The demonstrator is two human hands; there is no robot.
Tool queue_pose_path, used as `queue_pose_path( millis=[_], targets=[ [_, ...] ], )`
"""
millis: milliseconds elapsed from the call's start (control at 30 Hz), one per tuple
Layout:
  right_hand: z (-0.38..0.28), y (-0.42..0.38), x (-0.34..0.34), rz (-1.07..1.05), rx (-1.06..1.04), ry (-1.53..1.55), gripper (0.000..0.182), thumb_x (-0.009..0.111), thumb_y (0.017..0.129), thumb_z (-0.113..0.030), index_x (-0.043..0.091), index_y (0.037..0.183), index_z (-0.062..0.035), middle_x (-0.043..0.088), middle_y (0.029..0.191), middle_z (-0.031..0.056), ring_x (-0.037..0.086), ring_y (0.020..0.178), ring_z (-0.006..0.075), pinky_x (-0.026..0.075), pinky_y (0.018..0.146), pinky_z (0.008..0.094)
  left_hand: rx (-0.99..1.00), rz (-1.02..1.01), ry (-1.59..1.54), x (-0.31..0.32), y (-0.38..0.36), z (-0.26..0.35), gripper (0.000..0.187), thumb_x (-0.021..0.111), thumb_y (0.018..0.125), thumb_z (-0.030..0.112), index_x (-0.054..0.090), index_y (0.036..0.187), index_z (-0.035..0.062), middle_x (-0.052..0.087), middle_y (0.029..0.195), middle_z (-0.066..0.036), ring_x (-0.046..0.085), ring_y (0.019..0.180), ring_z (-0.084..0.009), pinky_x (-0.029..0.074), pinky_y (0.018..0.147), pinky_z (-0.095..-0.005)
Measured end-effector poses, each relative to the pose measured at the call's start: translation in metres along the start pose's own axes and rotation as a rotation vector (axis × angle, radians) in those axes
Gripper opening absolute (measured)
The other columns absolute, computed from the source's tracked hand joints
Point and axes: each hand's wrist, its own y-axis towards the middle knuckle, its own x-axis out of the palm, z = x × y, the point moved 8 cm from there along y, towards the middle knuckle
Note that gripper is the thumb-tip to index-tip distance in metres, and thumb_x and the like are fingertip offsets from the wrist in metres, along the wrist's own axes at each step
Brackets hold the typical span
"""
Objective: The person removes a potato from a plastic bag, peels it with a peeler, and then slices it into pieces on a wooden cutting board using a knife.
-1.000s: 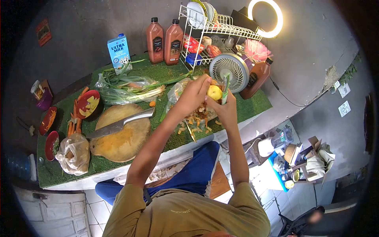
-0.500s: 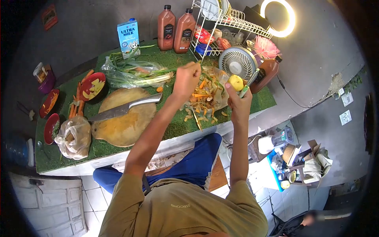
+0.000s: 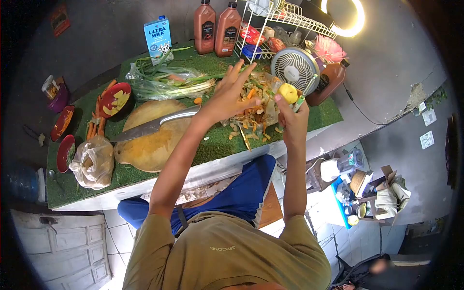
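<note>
My left hand [image 3: 231,96] is spread with nothing in it, above the left side of a pile of orange and brown peelings [image 3: 256,116] on a clear plastic bag. To the right of the pile, my right hand [image 3: 293,116] holds a peeled yellow potato [image 3: 288,93] together with a green-handled tool [image 3: 299,101]. A large knife [image 3: 140,131] lies across the round wooden board [image 3: 154,150]. Green onions [image 3: 179,89] rest in a plastic bag behind the board.
Left of the board are a red bowl with yellow pieces [image 3: 115,100], carrots [image 3: 100,121] and a tied plastic bag [image 3: 93,162]. A milk carton [image 3: 158,41], two bottles, a wire rack [image 3: 290,19] and a fan [image 3: 295,70] stand behind. Another person is partly visible at lower right.
My left hand has gone from closed to spread. The view has shifted slightly. My right hand still holds the potato and the green-handled tool.
</note>
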Motion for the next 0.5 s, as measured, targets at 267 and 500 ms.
queue_pose_path(
  millis=[267, 500],
  targets=[
    [0.021, -0.005, 0.036, -0.224, -0.06, -0.235, 0.037, 0.066, 0.096, -0.015, 0.055, 0.127, 0.0007, 0.065, 0.09, 0.0037, 0.059, 0.077, 0.0085, 0.049, 0.068, 0.0251, -0.403, -0.052, -0.864, 0.034, -0.028, 0.016, 0.045, 0.047, 0.106, 0.029, 0.037, 0.145, 0.0086, 0.054, 0.086, -0.001, 0.049, 0.065, -0.0062, 0.042, 0.057, -0.0223],
    [0.005, -0.016, 0.052, -0.131, -0.232, -0.338, 0.023, 0.067, 0.095, -0.014, 0.069, 0.113, -0.0003, 0.07, 0.094, 0.0043, 0.058, 0.077, 0.0079, 0.048, 0.07, 0.0277, -0.747, 0.187, -1.105, 0.03, -0.068, -0.011, 0.032, 0.042, 0.106, 0.035, 0.045, 0.123, 0.0084, 0.054, 0.082, -0.002, 0.048, 0.062, -0.0071, 0.041, 0.054, -0.023]
  ],
)
